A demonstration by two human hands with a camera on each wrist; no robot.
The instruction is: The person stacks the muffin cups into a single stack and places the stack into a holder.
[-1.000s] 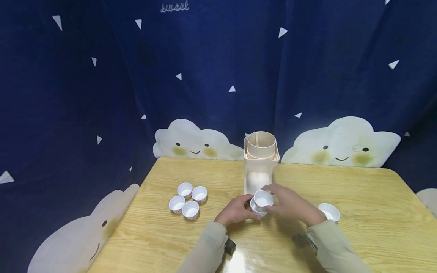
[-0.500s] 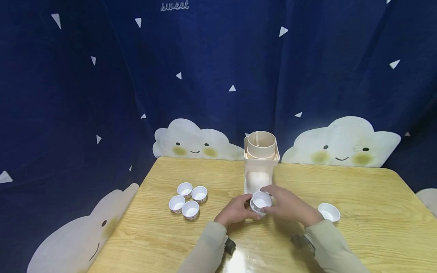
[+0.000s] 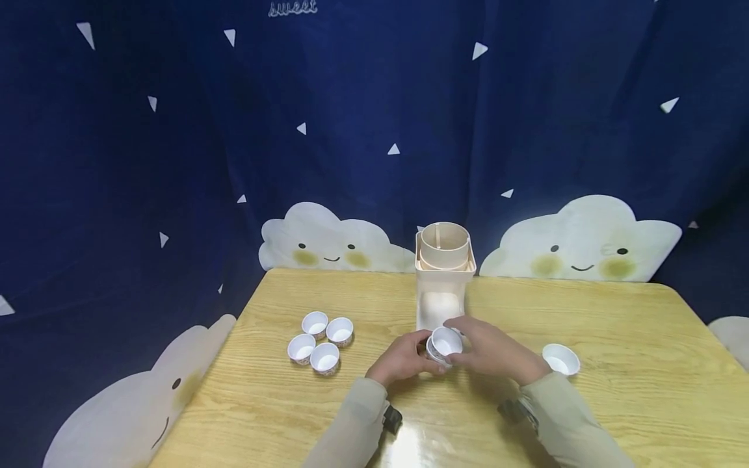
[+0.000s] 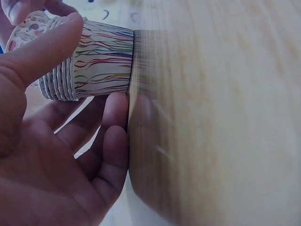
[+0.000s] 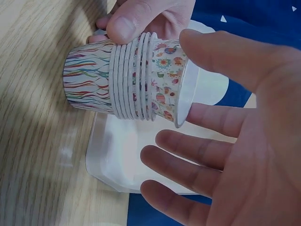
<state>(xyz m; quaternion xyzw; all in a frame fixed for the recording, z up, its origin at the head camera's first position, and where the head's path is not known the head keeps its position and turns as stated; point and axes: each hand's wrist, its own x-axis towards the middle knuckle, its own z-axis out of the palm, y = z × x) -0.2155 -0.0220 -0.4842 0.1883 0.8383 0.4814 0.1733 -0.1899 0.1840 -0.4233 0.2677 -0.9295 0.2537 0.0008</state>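
Upright on the wooden table stands a stack of paper cups (image 4: 106, 59), the lowest one streaked with coloured wavy lines. My left hand (image 3: 404, 357) grips it from the left, its thumb across the stacked rims in the left wrist view. A paper cup with a floral print (image 5: 165, 77) sits partly inside the top of the stack, its wall still showing above the other rims. My right hand (image 3: 497, 348) pinches this top cup near its rim between thumb and index finger. The other right fingers (image 5: 183, 165) are spread loosely beside it.
Directly behind the stack stands a beige plastic holder (image 3: 440, 305) with a round tube (image 3: 446, 247) on top. Several white-lined paper cups (image 3: 324, 359) are grouped at the left of the table (image 3: 263, 403). Another paper cup (image 3: 560, 359) stands right of my right hand.
My right hand has moved the floral cup slightly left and down, from above and right of the stack into its top. My left hand has kept its grip on the stack.
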